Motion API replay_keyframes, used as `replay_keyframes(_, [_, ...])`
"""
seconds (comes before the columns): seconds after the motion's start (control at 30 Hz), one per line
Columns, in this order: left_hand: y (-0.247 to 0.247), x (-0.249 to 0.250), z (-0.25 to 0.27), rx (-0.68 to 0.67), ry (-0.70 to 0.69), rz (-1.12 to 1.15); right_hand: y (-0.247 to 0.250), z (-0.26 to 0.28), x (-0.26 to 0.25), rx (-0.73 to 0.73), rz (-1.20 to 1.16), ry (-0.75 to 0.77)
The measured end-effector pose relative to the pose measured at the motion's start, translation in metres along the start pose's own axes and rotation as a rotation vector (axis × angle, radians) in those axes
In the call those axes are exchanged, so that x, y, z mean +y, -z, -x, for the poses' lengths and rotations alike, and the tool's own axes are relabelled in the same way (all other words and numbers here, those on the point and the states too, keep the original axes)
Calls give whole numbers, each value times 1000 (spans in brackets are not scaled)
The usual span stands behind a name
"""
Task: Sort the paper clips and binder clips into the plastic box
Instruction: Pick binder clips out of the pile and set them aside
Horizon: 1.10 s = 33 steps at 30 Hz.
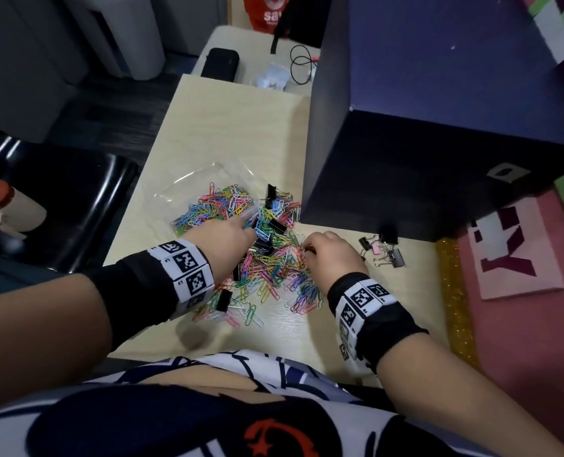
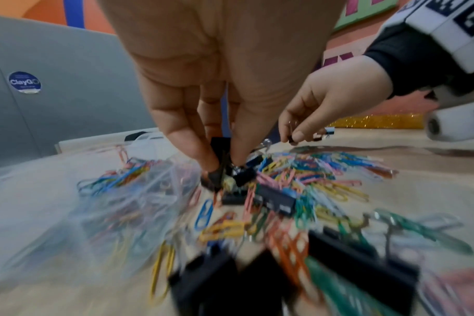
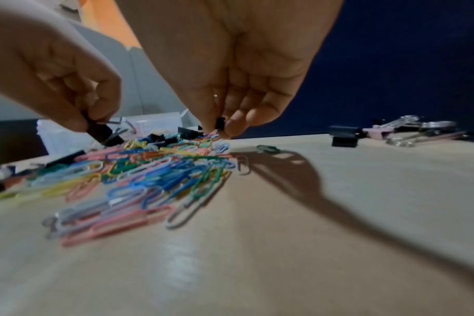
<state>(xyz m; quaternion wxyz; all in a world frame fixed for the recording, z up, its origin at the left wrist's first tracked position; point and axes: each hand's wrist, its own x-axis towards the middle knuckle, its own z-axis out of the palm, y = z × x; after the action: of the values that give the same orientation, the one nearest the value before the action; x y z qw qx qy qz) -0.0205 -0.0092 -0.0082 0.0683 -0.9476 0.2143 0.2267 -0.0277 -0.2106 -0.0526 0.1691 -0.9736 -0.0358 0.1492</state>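
Head view: my left hand (image 1: pixel 228 235) and my right hand (image 1: pixel 327 255) over paper clips (image 1: pixel 274 275) on table (image 1: pixel 228 127); plastic box (image 1: pixel 204 192) left of pile, clips inside.
Left wrist view: my left fingers (image 2: pixel 181 136) pinch black binder clip (image 2: pixel 221 149).
Right wrist view: my right fingers (image 3: pixel 238 124) pinch small black binder clip (image 3: pixel 220 123); more binder clips (image 3: pixel 393 132) lie well apart.

We lose the left hand's fingertips (image 1: pixel 252 225) behind the clip pile (image 1: pixel 267 258) in the head view; near clips (image 2: pixel 257 267) in the left wrist view blur, and the plastic box (image 3: pixel 160 121) is half hidden.
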Motion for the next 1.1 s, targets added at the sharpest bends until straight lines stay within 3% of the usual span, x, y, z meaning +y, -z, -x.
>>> replay_keyframes(0.2, [25,17,-13,22,-85,-3,13,19,12,-36,-42,-42])
replay_keyframes(0.3, [33,32,-23,89,-170,64,17,27,28,-114,-52,-199])
replay_keyframes(0.5, [41,69,-41,259,-219,375,40,32,58,-175,-33,-545])
replay_keyframes(0.6, [43,83,-49,255,-219,676,42,41,67,-21,-67,-616])
replay_keyframes(0.67, [41,89,-56,150,-249,734,39,50,70,136,-71,-592])
replay_keyframes(0.77, [30,87,-63,94,-247,501,37,57,67,190,18,-442])
replay_keyframes(0.97, [-3,72,-57,-75,-273,71,25,54,41,-44,-44,-229])
replay_keyframes(1.1, [-18,68,-44,-26,-331,50,22,52,27,-175,63,-221])
